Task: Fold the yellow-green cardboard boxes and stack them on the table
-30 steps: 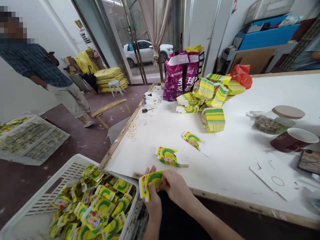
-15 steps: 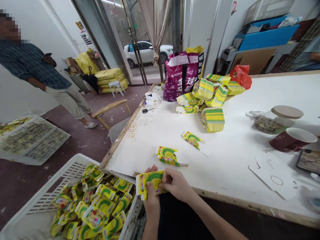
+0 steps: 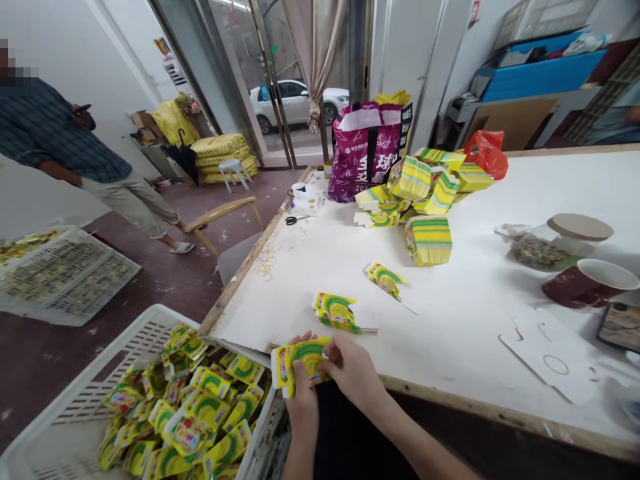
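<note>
My left hand is wrapped around a small yellow and green cardboard box at the table's near edge, thumb across its front. The fingers of my right hand pinch the same box at its right end, partly hiding that end. Just beyond lies a flat stack of similar yellow boxes, and farther right a single flattened box. Below and left of my hands, a white plastic basket holds many folded yellow boxes.
Bundles of flat boxes sit by a purple bag at the table's back. Scissors and rubber bands lie left. A jar, a mug and a phone stand or lie right. A person stands far left.
The view has shifted slightly. Both hands keep hold of the box, whose right end is tilted up a little more. The standing person has shifted slightly left in view.
</note>
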`<state>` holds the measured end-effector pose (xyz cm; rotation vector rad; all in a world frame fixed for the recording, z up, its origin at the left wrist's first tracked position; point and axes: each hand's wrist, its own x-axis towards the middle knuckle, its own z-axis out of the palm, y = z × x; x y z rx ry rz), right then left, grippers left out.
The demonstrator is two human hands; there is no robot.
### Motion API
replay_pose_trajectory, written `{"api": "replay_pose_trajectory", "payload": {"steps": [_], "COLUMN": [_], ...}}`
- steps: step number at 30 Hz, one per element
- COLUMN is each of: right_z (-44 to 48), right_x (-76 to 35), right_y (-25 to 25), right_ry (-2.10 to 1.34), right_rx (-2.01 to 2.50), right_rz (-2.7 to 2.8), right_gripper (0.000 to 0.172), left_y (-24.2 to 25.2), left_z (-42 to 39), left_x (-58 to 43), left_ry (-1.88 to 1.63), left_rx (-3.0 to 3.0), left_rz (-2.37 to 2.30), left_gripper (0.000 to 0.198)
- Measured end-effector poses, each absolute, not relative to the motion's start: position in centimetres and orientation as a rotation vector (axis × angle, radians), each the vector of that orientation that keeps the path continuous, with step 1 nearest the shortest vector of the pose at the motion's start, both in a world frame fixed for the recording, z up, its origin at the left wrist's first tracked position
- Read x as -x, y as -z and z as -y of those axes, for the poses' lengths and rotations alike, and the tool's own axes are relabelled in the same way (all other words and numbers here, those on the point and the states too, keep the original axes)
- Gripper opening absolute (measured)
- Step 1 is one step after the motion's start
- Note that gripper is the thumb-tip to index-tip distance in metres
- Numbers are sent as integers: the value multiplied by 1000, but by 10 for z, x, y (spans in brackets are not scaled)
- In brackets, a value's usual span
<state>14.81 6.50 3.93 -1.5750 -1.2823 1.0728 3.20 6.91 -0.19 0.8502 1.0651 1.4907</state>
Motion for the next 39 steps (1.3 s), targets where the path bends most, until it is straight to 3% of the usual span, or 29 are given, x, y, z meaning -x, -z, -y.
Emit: {"api": "replay_pose_trajectory", "payload": {"steps": [4,10,16,21,26,31,35,39], "right_z": [-64,-68,-60,-56,-53,-50,-47,-49], "right_x": [-145,-150,-145,-145,-141,-139,-130,-127], "right_y": [-39,-33,-27,-29,-32,-34,-30,-24], "right_ry": [-1006,-1390,-941,-1345,-902,-1209,-1110,-1447], "right_rx": [1636,1309,1370,1309,1394,1335,1361,1157], "right_rz": [1341,1125,1456,1248,1420,1379,1284,1136], "right_gripper": [26,23,20,24,15,21,19,25], "left_y": [7,5,-6,-10,-12,-14,-22,-26], "left_z": [-68,-69,-75,-74,-73,-74,-76,-78], "left_x": [-32,-30,-32,-32,-32,-32,-33,-32], "left_ry": [-1506,-1505,-1436,-1437,-1412,-1402,-1506,-1502], "left_rx": [-932,-856,-796,-664,-648,-479,-430,-313], "left_rz": [-1223,-1042,-990,-894,-893,-739,-694,-759], "left_gripper": [63,55,56,49,49,44,41,48]}}
